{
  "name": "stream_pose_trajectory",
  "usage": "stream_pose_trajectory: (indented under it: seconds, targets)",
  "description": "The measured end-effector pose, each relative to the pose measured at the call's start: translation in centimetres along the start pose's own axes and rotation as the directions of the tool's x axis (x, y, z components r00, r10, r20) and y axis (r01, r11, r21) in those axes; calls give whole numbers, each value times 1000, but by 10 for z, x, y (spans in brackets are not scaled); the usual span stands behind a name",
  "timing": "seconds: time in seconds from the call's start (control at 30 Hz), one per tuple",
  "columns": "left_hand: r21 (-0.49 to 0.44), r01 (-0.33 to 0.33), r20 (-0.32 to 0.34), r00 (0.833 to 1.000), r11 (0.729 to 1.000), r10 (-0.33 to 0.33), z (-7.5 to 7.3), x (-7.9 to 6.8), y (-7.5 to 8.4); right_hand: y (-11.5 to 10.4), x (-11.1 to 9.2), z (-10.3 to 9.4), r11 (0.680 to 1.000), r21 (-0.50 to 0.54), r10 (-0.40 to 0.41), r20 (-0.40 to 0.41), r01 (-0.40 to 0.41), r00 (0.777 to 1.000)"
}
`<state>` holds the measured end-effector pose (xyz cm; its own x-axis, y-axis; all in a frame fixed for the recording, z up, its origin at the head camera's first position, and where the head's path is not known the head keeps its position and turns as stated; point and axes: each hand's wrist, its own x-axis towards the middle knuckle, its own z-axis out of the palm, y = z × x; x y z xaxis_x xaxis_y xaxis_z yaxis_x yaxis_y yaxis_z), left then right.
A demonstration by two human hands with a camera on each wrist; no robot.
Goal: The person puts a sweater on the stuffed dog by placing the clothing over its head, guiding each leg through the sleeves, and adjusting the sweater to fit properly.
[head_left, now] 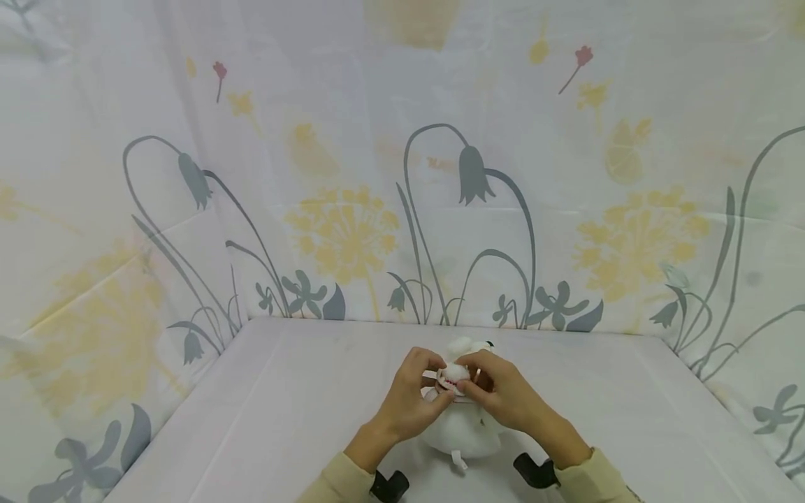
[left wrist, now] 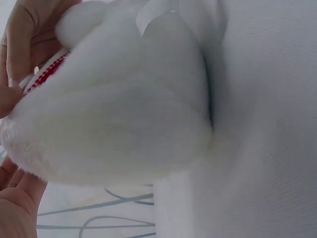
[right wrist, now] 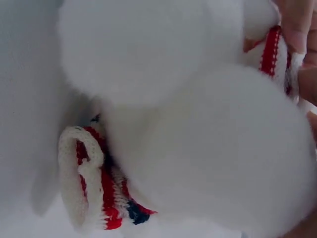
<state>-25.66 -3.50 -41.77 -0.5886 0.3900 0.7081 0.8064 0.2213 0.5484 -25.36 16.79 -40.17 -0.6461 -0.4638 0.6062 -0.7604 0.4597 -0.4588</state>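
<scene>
A white tag (head_left: 459, 460) stuck out on the near side of the stuffed toy (head_left: 462, 432), which rested on the bench (head_left: 283, 419). Flanking the toy, the left hand (head_left: 410, 399) and right hand (head_left: 508, 392) had bent fingers, barely parted, pinching its knitted top (head_left: 448, 383). An uneven tug risked stretching the knit or tipping the toy. Flowered cloth (head_left: 352, 230) hung beyond it.

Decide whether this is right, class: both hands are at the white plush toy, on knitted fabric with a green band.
The colour is wrong: the band is red, not green, as the right wrist view shows. The left hand and right hand are indeed at the white plush toy, on the knitted fabric.
</scene>
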Motion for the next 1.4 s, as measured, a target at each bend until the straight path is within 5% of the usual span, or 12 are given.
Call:
stream_pose_trajectory:
  seconds: [0.27, 0.5, 0.8, 1.03, 1.3, 1.4]
  targets:
    - [30, 103, -12, 995, 994, -102, 1, -1, 3, -1, 0, 2, 992, -88, -96, -41, 92, 995]
    - [129, 69, -25, 998, 989, -66, 2, -1, 7, -4, 1, 5, 981, -88, -183, -98, 175, 978]
    - [151, 21, -24, 1000, 988, -18, 3, 0, 6, 1, 2, 3, 989, -62, -145, -162, 136, 976]
    - [233, 144, 14, 988, 962, -151, -3, 1, 7, -7, 5, 1, 997, 11, -69, -202, 73, 977]
    - [280, 289, 95, 941, 915, -326, -11, 1, 12, -31, 12, -5, 987, 84, -117, -224, 138, 968]
    - [295, 259, 55, 956, 920, -287, -15, 2, 13, -19, 11, 0, 980, 111, -136, -223, 164, 965]
